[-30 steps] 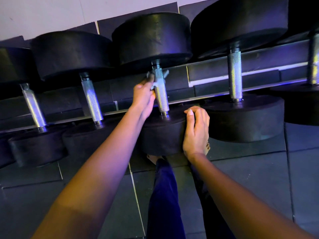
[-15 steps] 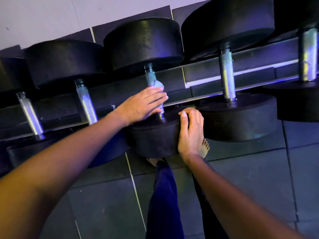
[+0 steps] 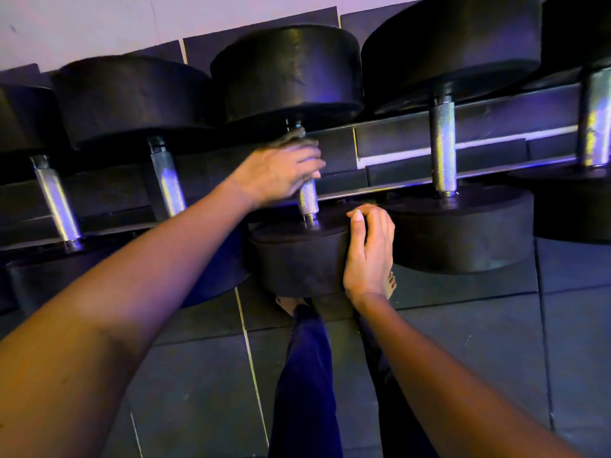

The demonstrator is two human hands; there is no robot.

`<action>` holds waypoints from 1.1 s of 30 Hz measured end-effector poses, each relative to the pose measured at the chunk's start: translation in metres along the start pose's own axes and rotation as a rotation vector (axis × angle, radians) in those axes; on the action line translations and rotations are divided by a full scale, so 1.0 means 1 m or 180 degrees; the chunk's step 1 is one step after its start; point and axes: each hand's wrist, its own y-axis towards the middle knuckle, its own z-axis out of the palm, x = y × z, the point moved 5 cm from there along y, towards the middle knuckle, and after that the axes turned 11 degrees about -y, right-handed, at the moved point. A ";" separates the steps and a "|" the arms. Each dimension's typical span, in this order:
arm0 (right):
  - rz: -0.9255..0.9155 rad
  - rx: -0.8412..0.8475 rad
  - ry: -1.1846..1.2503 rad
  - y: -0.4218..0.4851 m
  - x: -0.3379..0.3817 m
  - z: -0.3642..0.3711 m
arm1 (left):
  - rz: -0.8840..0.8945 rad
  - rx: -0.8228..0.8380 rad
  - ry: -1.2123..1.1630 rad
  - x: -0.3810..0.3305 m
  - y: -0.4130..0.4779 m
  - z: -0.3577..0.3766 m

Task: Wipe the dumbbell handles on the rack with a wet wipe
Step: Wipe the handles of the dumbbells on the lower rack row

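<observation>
The left hand [image 3: 277, 173] is wrapped round the upper part of the middle dumbbell's [image 3: 287, 71] handle [image 3: 308, 200], with the wipe [image 3: 294, 135] pressed between palm and steel. A grey, blurred tuft of the wipe shows above the knuckles. Closing the fingers round the bar lets the wipe reach all sides of the knurling in one stroke. The right hand [image 3: 370, 252] cups the near head [image 3: 297, 259], fingers curled over its rim, likely to stop the dumbbell rolling on the rack [image 3: 479, 123]. The next handle [image 3: 443, 147] to the right stands bare, so it is probably due afterwards.
</observation>
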 end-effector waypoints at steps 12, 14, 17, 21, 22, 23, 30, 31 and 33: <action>-0.0056 0.0018 0.0015 0.000 0.002 -0.001 | -0.0375 -0.0219 -0.0674 -0.012 -0.038 0.011; -0.0061 0.0010 0.0002 0.000 0.002 -0.001 | -0.0441 -0.0229 -0.1008 -0.015 -0.047 0.014; -0.0058 0.0007 0.0002 0.000 0.001 0.000 | -0.1167 -0.1445 -0.1480 -0.004 -0.043 0.004; -0.0051 -0.0011 -0.0041 -0.001 -0.001 0.000 | -0.2744 -0.2478 -0.2962 0.003 -0.050 0.010; -0.0059 -0.0022 -0.0040 0.000 -0.001 0.000 | -0.3059 -0.2472 -0.3502 0.001 -0.050 0.015; -0.0061 -0.0027 -0.0038 0.000 0.000 0.000 | -0.3306 -0.2408 -0.3953 0.000 -0.047 0.021; -0.0040 -0.0008 -0.0015 -0.001 0.000 0.000 | -0.4206 -0.2723 -0.4433 0.004 -0.022 0.026; -0.0036 -0.0009 -0.0013 -0.001 0.001 0.000 | -0.4277 -0.2400 -0.4449 0.001 -0.026 0.033; -0.0027 -0.0017 -0.0005 -0.001 0.001 0.000 | -0.4475 -0.1677 -0.4681 -0.008 -0.038 0.046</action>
